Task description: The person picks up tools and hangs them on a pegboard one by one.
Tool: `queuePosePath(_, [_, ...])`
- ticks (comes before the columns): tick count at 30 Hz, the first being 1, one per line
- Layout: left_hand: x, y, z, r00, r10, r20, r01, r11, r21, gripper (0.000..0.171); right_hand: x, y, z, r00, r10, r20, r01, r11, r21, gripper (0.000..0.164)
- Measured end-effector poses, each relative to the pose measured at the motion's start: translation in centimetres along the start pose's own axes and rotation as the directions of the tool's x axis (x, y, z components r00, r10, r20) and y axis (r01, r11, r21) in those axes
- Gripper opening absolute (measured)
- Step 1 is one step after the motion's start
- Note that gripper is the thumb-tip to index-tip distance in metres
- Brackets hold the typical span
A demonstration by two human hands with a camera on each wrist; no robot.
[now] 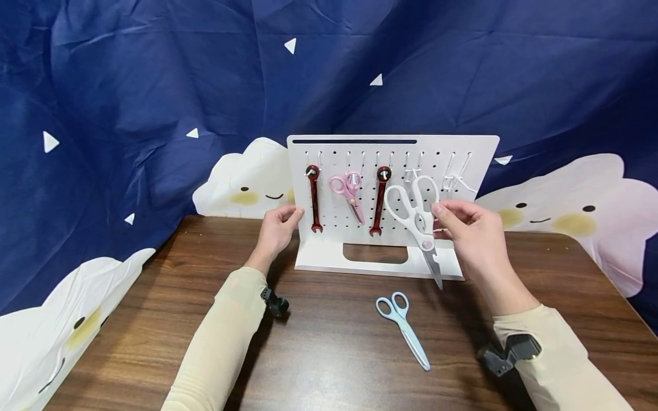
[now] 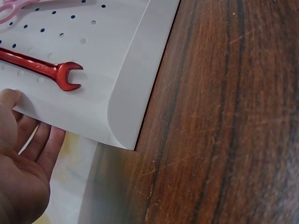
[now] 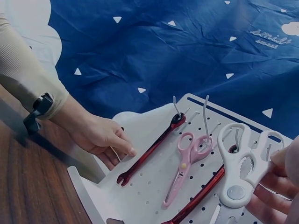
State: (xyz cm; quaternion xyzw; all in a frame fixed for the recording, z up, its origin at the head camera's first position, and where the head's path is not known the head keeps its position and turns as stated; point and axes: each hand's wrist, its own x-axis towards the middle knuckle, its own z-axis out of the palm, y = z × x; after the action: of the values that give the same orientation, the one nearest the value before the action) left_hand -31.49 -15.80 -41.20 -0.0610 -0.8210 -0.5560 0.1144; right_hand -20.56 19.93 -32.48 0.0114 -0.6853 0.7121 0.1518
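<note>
My right hand [image 1: 475, 234] pinches white kitchen scissors [image 1: 411, 211] by one handle loop, thumb in front. They are in front of the right part of a white pegboard [image 1: 329, 251], blades pointing down; whether a loop is on a hook, I cannot tell. My left hand [image 1: 277, 228] holds the board's left edge, thumb in front and fingers behind, as the left wrist view shows. A red wrench [image 1: 315, 200], pink scissors [image 1: 353, 197] and a second red wrench [image 1: 379, 200] hang from hooks, left to right. Light blue scissors [image 1: 403, 328] lie on the table before the board.
A bare double hook [image 1: 454, 180] sticks out at the board's right end. The brown wooden table [image 1: 319, 354] runs up to a blue cloth backdrop [image 1: 231, 74] with white clouds and triangles. The board's foot has a cut-out slot.
</note>
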Motion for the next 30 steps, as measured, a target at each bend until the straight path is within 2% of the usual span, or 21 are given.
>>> queuePosePath(13, [-0.1,0.1,0.1,1.000,0.000,0.001,0.000,1.000,-0.008,0.030,1.3,0.6,0.1,0.999,0.038,0.024,-0.039,0.999,0.010,0.021])
queuePosePath(19, [0.0,0.0,0.0,1.000,-0.001,0.002,0.001,1.000,-0.007,0.031,2.1,1.2,0.4,0.996,0.084,0.016,-0.084,0.996,0.016,0.023])
queuePosePath(24, [-0.1,0.0,-0.1,1.000,-0.004,0.004,0.004,1.000,-0.012,0.031,2.9,1.6,0.7,0.994,0.105,-0.002,-0.105,0.993,-0.058,0.021])
queuePosePath(30, [0.0,0.0,0.0,1.000,0.004,0.000,-0.003,1.000,-0.016,0.028,3.8,1.8,1.0,0.996,0.080,-0.027,-0.084,0.980,-0.178,0.006])
